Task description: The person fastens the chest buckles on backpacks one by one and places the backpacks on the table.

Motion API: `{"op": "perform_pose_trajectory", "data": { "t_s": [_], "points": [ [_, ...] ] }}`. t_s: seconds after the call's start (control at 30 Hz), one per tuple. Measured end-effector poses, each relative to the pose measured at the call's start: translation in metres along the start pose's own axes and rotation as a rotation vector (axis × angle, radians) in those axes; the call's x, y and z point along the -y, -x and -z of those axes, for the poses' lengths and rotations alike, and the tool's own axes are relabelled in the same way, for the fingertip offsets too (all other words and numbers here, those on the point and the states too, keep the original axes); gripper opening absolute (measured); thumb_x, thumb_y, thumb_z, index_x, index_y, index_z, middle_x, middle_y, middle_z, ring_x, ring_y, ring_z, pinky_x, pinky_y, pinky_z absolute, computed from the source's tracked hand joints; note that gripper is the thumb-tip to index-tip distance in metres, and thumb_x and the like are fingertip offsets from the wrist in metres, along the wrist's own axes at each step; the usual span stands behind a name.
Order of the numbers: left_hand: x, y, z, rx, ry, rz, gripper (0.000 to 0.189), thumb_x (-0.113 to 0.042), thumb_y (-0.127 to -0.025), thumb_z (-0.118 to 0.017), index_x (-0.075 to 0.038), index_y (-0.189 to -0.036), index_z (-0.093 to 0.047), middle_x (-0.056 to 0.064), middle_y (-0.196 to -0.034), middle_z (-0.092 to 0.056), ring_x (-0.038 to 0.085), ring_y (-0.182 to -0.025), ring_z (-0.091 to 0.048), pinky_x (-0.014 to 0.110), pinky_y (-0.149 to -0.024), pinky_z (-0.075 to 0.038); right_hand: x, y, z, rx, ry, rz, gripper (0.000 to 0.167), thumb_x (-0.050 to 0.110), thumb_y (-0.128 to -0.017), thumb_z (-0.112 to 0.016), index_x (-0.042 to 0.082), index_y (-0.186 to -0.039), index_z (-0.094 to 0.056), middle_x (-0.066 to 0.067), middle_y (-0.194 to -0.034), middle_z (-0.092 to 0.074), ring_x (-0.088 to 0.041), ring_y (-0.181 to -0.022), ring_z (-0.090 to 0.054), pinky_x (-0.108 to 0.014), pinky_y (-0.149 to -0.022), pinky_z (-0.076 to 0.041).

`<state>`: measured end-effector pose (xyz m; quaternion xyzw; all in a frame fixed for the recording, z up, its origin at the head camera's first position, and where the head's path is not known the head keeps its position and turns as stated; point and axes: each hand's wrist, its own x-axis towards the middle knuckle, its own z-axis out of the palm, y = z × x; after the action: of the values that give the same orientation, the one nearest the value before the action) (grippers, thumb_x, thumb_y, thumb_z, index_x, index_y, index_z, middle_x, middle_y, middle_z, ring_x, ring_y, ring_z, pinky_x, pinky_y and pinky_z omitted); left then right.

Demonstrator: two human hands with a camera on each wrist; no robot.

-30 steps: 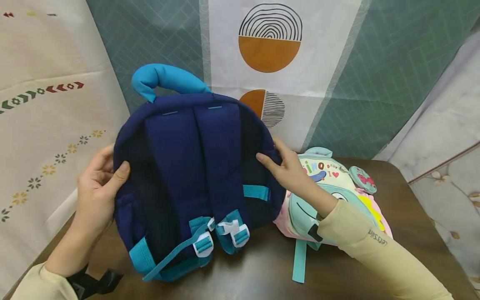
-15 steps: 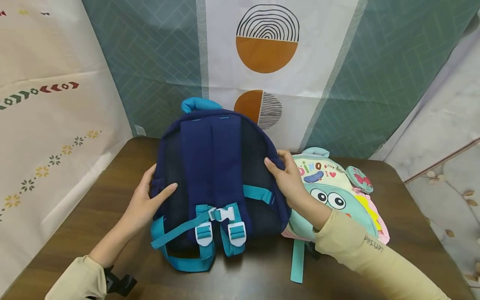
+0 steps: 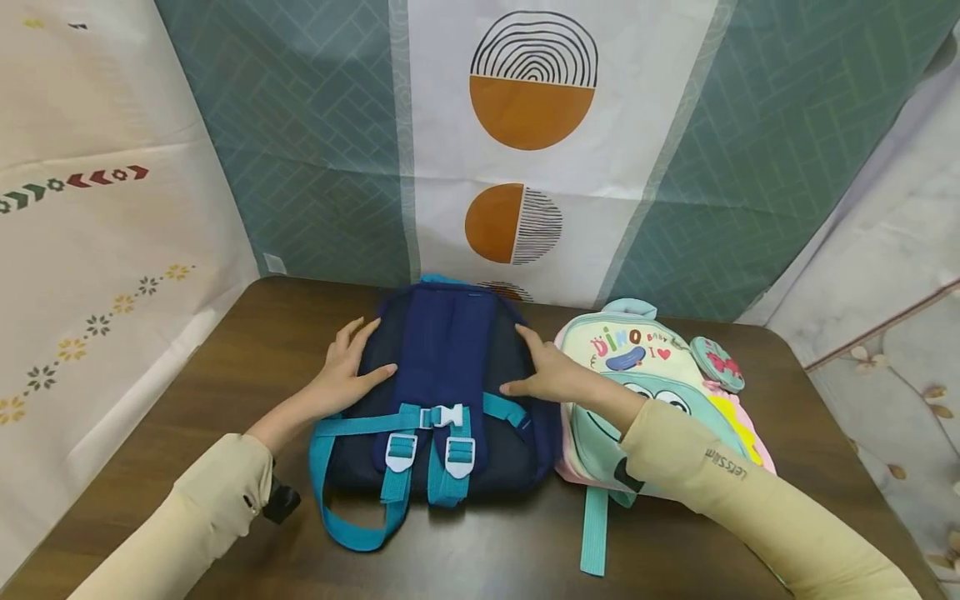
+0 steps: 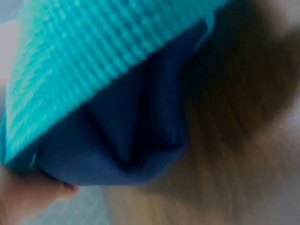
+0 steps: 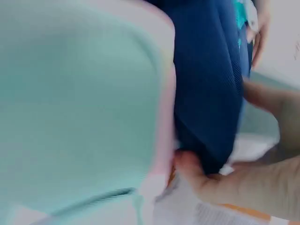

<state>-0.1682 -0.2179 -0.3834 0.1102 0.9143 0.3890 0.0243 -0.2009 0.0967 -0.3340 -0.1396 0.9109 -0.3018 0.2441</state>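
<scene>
A navy backpack (image 3: 450,358) lies back panel up on the brown table, its teal straps and white buckles toward the near side. My left hand (image 3: 345,375) rests on its left side with the fingers spread and fairly straight. At the opposite side my right hand (image 3: 555,372) holds the edge; in the right wrist view, a fingertip (image 5: 187,164) reaches down the navy side while the thumb lies on top. Touching or nearly touching that side is a pastel dinosaur backpack (image 3: 652,367), partly covered by my right forearm. Blur softens the left wrist view, where a teal strap (image 4: 93,51) fills the upper part.
The table (image 3: 247,375) ends at a patterned cloth backdrop (image 3: 322,167) behind the bags. Light cloth (image 3: 75,250) hangs at the left. A round teal pouch (image 3: 717,363) is attached to the dinosaur backpack, and a mint strap (image 3: 594,533) trails toward the near edge.
The navy backpack has gone from held up and tilted to lying flat on the table. Both hands came down with it, the left one also moving right. The dinosaur backpack has stayed in place.
</scene>
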Motion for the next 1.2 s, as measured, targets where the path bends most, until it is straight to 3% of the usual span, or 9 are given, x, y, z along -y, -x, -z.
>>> {"op": "perform_pose_trajectory", "data": {
  "t_s": [0.1,0.2,0.47,0.6,0.8,0.93,1.03,1.13,1.2],
  "points": [
    [0.006,-0.008,-0.006,0.045,-0.044,-0.006,0.072,-0.031,-0.094,-0.053,-0.006,-0.149,-0.014,0.027,-0.150,0.004,0.054,-0.131,-0.004,0.071,-0.097,-0.016,0.007,-0.005,-0.003,0.079,0.241,0.008,0.102,0.041,-0.080,-0.072,0.011,-0.151,-0.006,-0.031,-0.145,-0.023,-0.041,-0.133,-0.030,-0.054,-0.104,-0.031],
    [0.015,-0.010,-0.007,0.066,-0.066,-0.012,0.068,-0.029,-0.096,-0.051,-0.005,-0.148,-0.015,0.028,-0.150,0.004,0.053,-0.130,-0.006,0.071,-0.096,-0.017,0.015,-0.012,-0.004,0.135,0.345,0.000,0.099,0.042,-0.079,-0.073,0.006,-0.150,-0.013,-0.030,-0.145,-0.024,-0.040,-0.133,-0.029,-0.052,-0.103,-0.033],
    [0.026,-0.013,-0.006,0.058,-0.261,-0.084,0.058,-0.028,-0.100,-0.044,-0.004,-0.147,-0.021,0.028,-0.151,-0.001,0.050,-0.121,-0.022,0.068,-0.093,-0.028,0.029,-0.038,-0.020,0.217,0.663,-0.073,0.089,0.050,-0.080,-0.067,-0.001,-0.142,-0.031,-0.026,-0.139,-0.034,-0.035,-0.128,-0.038,-0.047,-0.100,-0.039],
    [0.031,-0.016,-0.004,0.053,-0.292,-0.052,0.059,-0.030,-0.100,-0.042,-0.004,-0.148,-0.019,0.028,-0.151,-0.001,0.051,-0.120,-0.023,0.067,-0.093,-0.027,0.036,-0.047,-0.019,0.233,0.735,-0.084,0.087,0.052,-0.082,-0.064,0.001,-0.144,-0.029,-0.024,-0.140,-0.035,-0.035,-0.129,-0.036,-0.046,-0.102,-0.038],
    [0.035,-0.024,-0.004,0.056,-0.357,-0.019,0.061,-0.038,-0.100,-0.039,-0.008,-0.149,-0.019,0.026,-0.153,-0.003,0.053,-0.125,-0.025,0.069,-0.095,-0.024,0.032,-0.050,-0.017,0.177,0.800,-0.119,0.091,0.061,-0.081,-0.058,0.010,-0.148,-0.024,-0.023,-0.143,-0.035,-0.036,-0.129,-0.037,-0.049,-0.102,-0.035],
    [0.027,-0.023,-0.002,0.042,-0.358,-0.038,0.060,-0.038,-0.099,-0.041,-0.009,-0.148,-0.022,0.022,-0.154,-0.007,0.050,-0.132,-0.019,0.068,-0.099,-0.016,0.029,-0.043,-0.019,0.075,0.852,0.009,0.086,0.061,-0.081,-0.059,0.009,-0.145,-0.034,-0.023,-0.145,-0.031,-0.036,-0.133,-0.032,-0.050,-0.104,-0.032],
    [0.012,-0.018,-0.003,0.052,-0.293,-0.149,0.053,-0.030,-0.099,-0.045,-0.007,-0.145,-0.032,0.020,-0.152,-0.019,0.046,-0.135,-0.019,0.066,-0.102,-0.013,0.025,-0.037,-0.020,-0.002,0.773,0.214,0.072,0.051,-0.084,-0.063,0.011,-0.140,-0.043,-0.018,-0.146,-0.034,-0.032,-0.135,-0.031,-0.049,-0.107,-0.029],
    [-0.008,-0.009,-0.005,0.113,-0.169,-0.252,0.044,-0.024,-0.098,-0.048,-0.008,-0.139,-0.042,0.014,-0.144,-0.040,0.037,-0.132,-0.035,0.058,-0.104,-0.025,0.026,-0.033,-0.021,-0.021,0.622,0.393,0.059,0.041,-0.086,-0.065,0.015,-0.136,-0.049,-0.011,-0.141,-0.044,-0.026,-0.132,-0.038,-0.045,-0.107,-0.031],
    [-0.020,-0.001,-0.007,0.151,-0.094,-0.277,0.041,-0.022,-0.097,-0.050,-0.009,-0.136,-0.046,0.011,-0.136,-0.050,0.032,-0.126,-0.045,0.054,-0.100,-0.036,0.028,-0.031,-0.024,-0.010,0.527,0.465,0.054,0.040,-0.087,-0.064,0.016,-0.134,-0.051,-0.006,-0.138,-0.048,-0.023,-0.129,-0.041,-0.042,-0.106,-0.033]
  ]
}}
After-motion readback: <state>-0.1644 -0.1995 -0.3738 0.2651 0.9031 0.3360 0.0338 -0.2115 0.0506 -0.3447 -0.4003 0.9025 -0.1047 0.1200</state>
